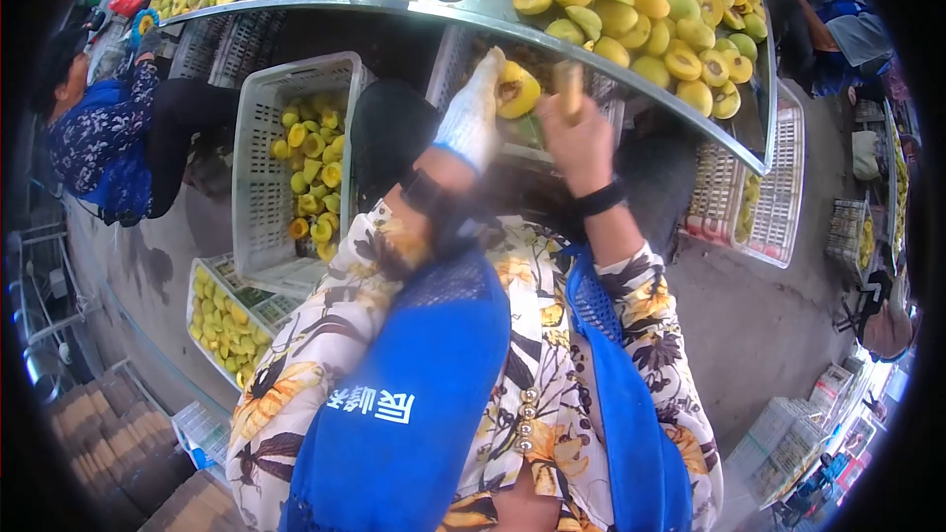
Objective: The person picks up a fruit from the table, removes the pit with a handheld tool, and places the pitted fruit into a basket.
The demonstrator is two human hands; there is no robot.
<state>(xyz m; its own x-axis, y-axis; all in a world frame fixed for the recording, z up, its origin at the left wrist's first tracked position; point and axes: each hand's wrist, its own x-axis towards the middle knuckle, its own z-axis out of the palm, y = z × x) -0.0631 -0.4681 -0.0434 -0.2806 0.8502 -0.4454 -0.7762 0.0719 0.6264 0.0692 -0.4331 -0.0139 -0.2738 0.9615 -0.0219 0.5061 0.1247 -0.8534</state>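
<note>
Head view: the left grip (475, 118), gloved, pinches a cut fruit (518, 91) below the surface (448, 13); the right grip (579, 138) clasps a blurred tan tool (569, 87), which could slip and nick the glove; beyond, heaped halves (645, 15) crowding the rim might topple.

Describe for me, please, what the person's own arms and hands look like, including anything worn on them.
The left hand wears a white glove edged in blue; the right hand is ungloved. A dark band shows above the glove, and a black wristband on the right. The sleeves are pale, printed with yellow-orange flowers and dark leaves.
</note>
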